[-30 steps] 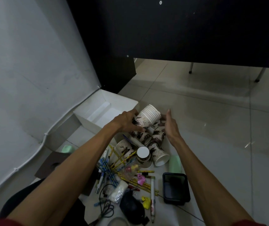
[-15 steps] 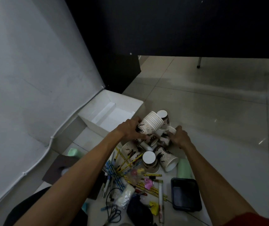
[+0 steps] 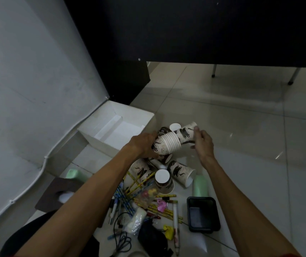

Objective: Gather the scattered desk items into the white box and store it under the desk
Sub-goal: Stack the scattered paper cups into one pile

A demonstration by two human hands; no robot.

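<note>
A person's left hand (image 3: 144, 145) grips a stack of paper cups (image 3: 168, 145) just beside the open white box (image 3: 117, 130) on the floor, while the right hand (image 3: 202, 141) (fingers curled) holds a single cup (image 3: 185, 133) at the stack's mouth.

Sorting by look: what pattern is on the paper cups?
White paper cups with dark coffee-cup drawings, clearest in the head view.

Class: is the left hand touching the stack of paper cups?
Touching. The head view shows the left hand wrapped around the base of the stack of paper cups.
</note>
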